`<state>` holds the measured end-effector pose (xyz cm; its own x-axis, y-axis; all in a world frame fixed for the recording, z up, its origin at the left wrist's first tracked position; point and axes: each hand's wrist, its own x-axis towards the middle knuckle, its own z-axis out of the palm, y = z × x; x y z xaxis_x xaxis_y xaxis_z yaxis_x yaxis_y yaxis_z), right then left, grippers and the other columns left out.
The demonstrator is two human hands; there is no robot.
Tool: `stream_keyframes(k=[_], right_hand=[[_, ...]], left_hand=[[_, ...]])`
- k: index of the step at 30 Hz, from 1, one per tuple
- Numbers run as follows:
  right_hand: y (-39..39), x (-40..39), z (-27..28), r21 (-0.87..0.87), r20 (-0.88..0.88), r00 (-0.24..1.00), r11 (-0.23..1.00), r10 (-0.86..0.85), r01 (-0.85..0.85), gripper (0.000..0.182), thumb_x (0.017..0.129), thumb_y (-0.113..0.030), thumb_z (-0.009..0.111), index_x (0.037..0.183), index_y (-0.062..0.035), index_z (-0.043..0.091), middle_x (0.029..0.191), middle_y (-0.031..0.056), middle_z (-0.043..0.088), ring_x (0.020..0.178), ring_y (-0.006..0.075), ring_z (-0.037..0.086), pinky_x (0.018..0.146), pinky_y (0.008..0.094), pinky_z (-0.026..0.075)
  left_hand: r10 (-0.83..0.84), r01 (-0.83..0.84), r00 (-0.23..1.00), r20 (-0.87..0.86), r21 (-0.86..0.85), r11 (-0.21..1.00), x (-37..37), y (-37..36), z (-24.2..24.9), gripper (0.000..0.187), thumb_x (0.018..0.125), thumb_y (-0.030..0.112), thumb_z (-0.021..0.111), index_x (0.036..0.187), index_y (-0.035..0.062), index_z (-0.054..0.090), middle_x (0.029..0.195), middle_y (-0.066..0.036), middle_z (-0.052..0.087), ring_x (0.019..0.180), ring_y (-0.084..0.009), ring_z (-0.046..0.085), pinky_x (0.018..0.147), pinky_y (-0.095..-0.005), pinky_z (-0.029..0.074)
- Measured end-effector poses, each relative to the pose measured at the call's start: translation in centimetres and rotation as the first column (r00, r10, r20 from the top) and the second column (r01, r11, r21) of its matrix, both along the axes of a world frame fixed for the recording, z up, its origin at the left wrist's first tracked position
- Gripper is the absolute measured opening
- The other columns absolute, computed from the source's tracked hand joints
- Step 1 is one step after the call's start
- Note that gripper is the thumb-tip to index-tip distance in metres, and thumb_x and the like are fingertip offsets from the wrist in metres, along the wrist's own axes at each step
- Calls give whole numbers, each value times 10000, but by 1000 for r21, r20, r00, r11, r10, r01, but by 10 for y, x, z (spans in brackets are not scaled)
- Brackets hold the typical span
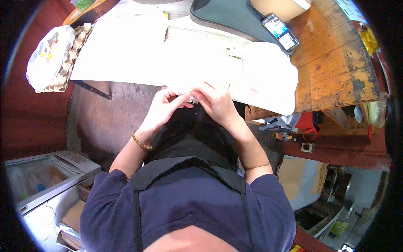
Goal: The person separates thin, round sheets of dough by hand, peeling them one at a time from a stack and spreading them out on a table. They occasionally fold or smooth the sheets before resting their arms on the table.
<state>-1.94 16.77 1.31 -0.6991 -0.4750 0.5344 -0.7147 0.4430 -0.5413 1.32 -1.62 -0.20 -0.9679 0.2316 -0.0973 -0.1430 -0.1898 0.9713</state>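
Observation:
At the near edge of the glaring white tabletop (121,54), my two hands meet around a small whitish lump (193,100). Its kind is hard to make out in the glare and behind the fingers. My left hand (167,106), below a beaded bracelet (142,141), has thumb and fingers closed on the lump's left side. From the right, my right hand (213,103) pinches the same lump with bent fingers. Just beyond the hands, a pale cloth-like or paper-like sheet (270,73) covers the table's right part, its details washed out.
A phone (280,31) lies on a dark green mat or tray (226,19) beside a round tan container (281,7). Egg cartons (77,46) and a plastic bag (50,56) sit at the left edge. Worn wooden boards (336,54) extend right. A glass-topped freezer (46,174) stands lower left.

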Motion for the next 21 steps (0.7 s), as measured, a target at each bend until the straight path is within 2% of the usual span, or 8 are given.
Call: stream_keyframes(k=[2, 7, 8, 10, 21], right_hand=[[1, -2, 3, 28, -47, 999, 1000, -8, 10, 130, 825, -111, 628, 908, -23, 579, 825, 145, 582, 817, 346, 570, 704, 412, 463], [-1, -7, 15, -52, 59, 984, 984, -170, 173, 84, 832, -99, 616, 862, -21, 607, 780, 149, 596, 748, 343, 590, 650, 408, 468], [-1, -9, 15, -67, 16, 982, 980, -186, 186, 73, 832, -95, 618, 838, -22, 616, 753, 145, 597, 713, 342, 594, 621, 403, 469], [-1, -14, 16, -78, 15, 980, 977, -197, 198, 75, 829, -94, 621, 839, -20, 615, 761, 147, 599, 715, 342, 595, 623, 403, 469], [4, -38, 26, -142, -1, 955, 945, -298, 295, 81, 823, -83, 624, 837, -4, 615, 802, 156, 606, 777, 331, 586, 688, 395, 471]], left_hand=[[-7, 7, 1000, -17, 13, 1000, -1, 0, -4, 157, 899, 123, 614, 999, 7, 646, 937, -70, 670, 794, -136, 651, 741, -258, 502], [-12, 8, 995, -94, -38, 999, -2, -3, -3, 128, 889, 54, 597, 986, -13, 647, 846, -68, 677, 786, -130, 648, 759, -264, 507], [-12, 8, 995, -96, -39, 999, -3, -3, -4, 128, 889, 54, 597, 986, -13, 647, 846, -68, 677, 786, -130, 648, 759, -264, 507], [14, -16, 997, -82, -29, 999, -3, -3, -7, 104, 887, 70, 600, 943, -3, 650, 847, -80, 683, 796, -143, 648, 766, -273, 500], [-3, 1, 995, -101, -17, 1000, -4, -5, -2, 145, 884, 72, 601, 979, -27, 648, 874, -78, 688, 813, -138, 647, 790, -288, 514]])
